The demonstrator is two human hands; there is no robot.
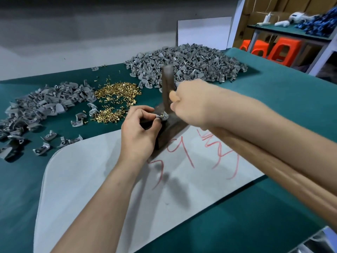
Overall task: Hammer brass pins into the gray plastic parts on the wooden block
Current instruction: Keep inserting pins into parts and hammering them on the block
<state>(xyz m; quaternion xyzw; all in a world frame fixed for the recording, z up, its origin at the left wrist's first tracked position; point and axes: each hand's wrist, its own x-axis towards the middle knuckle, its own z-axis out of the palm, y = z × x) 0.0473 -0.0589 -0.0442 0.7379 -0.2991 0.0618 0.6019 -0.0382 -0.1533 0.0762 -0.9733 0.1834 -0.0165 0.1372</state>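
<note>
The fingers (155, 123) of my left hand (138, 132) are pressed together in a pinch on one gray plastic part (163, 116), steadying it on top of the wooden block (173, 129). A brass pin (161, 114) seems to stand in it, though it is too small to be sure. My wrist hangs over the white sheet (109, 179) with red marks, and the block sits at its far edge. My right hand (193, 105) is curled round the hammer (166, 84), choked up close to the dark head. The head stands upright just above the part, slightly blurred.

To do this well, I reckon I should keep the pin upright, pinch low on the part so my fingertips stay beside the strike line, and start with short, light taps. Once the pin bites, I can draw my left hand away and drive it home. A slanted blow could bend the pin or catch a fingertip.

Beyond the block, on the green counter (273, 92), lies the heap of loose brass pins (116, 94), with a low pile of gray parts (45, 103) to its left and a far bigger gray mound (186, 61) behind the hammer. Orange stools (280, 50) stand farther off.
</note>
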